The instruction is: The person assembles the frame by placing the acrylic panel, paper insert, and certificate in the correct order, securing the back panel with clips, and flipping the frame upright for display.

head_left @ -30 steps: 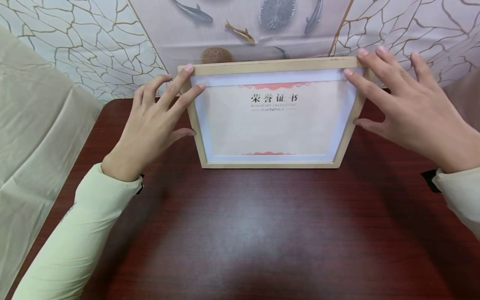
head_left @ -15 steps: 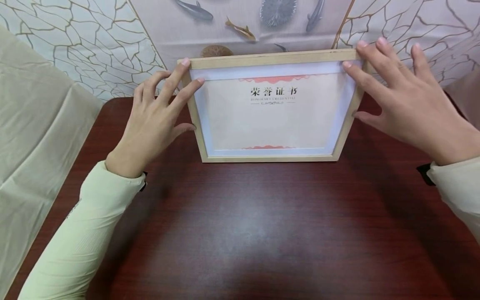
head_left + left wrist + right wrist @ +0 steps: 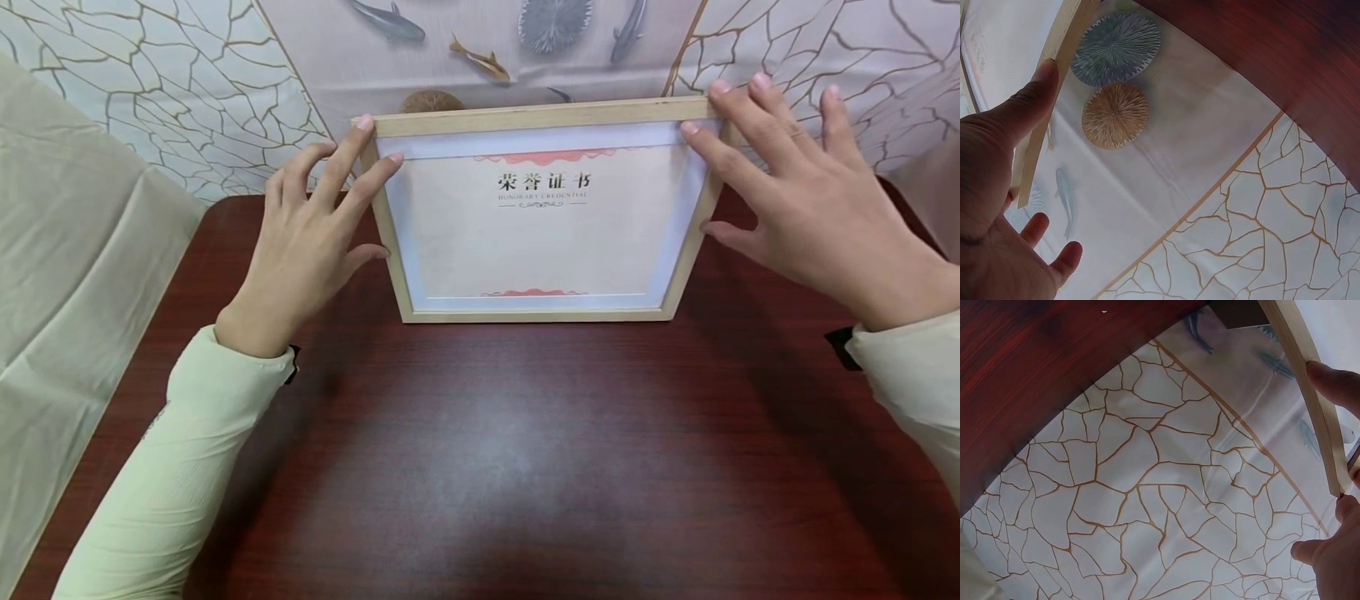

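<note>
A picture frame [image 3: 540, 315] of pale wood stands on the table, leaning a little back. Behind its front is a certificate [image 3: 536, 250] reading "HONORARY CREDENTIAL" with red borders. My left hand [image 3: 300, 225] touches the frame's upper left corner, fingers spread: one fingertip on the front, another at the top, the thumb against the side. At the upper right corner, my right hand [image 3: 817, 200] lies likewise, its outer fingers lifted off the wood. In the wrist views, the left thumb [image 3: 1038, 90] and right thumb [image 3: 1332, 381] press the frame's outer sides.
The dark red table [image 3: 487, 450] extends in front of the frame. A patterned cloth [image 3: 187, 75] with fish and crack lines hangs behind. Beige cloth [image 3: 67, 250] is at the left. A dark brown panel [image 3: 1241, 312] shows behind the frame in the right wrist view.
The frame has slid back slightly, away from me, then a touch to the left. Both hands have moved along with it, keeping their places at the corners.
</note>
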The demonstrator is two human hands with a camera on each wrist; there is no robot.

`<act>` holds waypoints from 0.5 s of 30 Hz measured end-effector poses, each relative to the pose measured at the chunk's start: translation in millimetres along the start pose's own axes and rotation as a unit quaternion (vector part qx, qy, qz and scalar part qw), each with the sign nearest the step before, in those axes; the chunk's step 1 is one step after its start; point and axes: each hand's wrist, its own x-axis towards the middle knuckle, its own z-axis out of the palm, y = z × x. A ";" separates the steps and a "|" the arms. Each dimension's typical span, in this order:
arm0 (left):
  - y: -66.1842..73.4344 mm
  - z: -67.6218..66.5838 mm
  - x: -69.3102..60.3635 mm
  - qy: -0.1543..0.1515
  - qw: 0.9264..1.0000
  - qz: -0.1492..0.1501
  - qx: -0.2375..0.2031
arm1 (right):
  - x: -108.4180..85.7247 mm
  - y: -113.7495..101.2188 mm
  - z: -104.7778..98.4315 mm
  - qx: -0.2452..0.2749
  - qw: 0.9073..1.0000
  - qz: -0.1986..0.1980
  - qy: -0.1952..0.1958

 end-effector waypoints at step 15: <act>10.8 3.5 -16.7 0.020 0.996 -0.067 -0.055 | -10.5 -16.8 1.4 0.023 0.996 0.083 0.010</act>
